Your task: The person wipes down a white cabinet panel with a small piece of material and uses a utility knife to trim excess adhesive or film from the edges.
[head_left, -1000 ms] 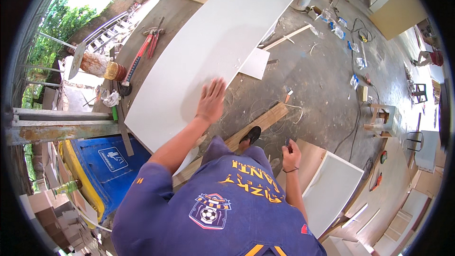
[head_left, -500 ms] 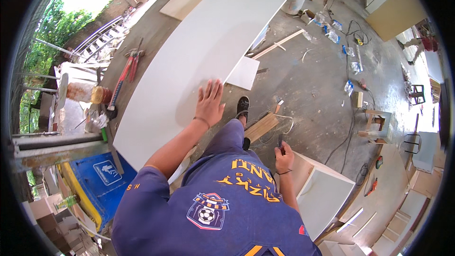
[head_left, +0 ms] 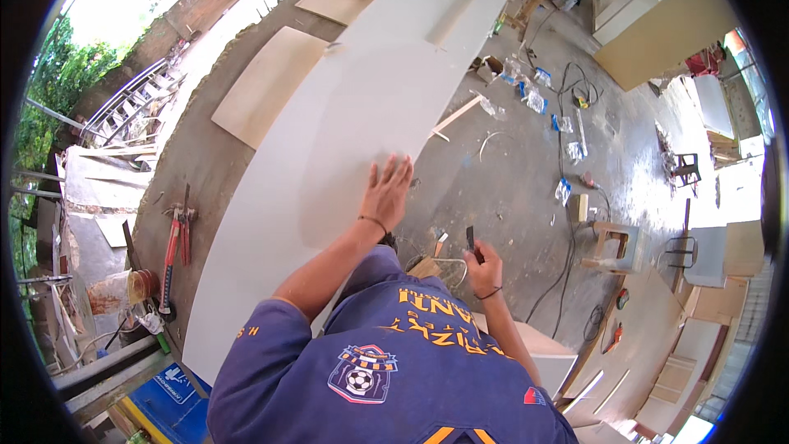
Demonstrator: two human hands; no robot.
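Observation:
A long white panel (head_left: 362, 107) stretches from beside my left side toward the far top of the head view. My left hand (head_left: 388, 195) rests on its right part, palm down and fingers stretched. Out over the floor, my right hand (head_left: 485, 270) is closed around a small dark flat tool (head_left: 471, 240), whose end sticks up past the fingers. The fingers hide its lower part, so its exact kind cannot be told. A narrow strip (head_left: 454, 18) lies on the panel's far part.
Left of the panel lie a red-handled tool (head_left: 173, 255) and a pale board (head_left: 271, 86). Cables (head_left: 567, 255) and small plastic packets (head_left: 534, 99) are scattered on the floor at right. A wooden stool (head_left: 616, 247) and a tan cabinet (head_left: 666, 29) stand farther right.
My body has leaned or moved forward, and more of the panel's far end shows. The left hand remains flat on the panel. The right hand still grips the dark tool.

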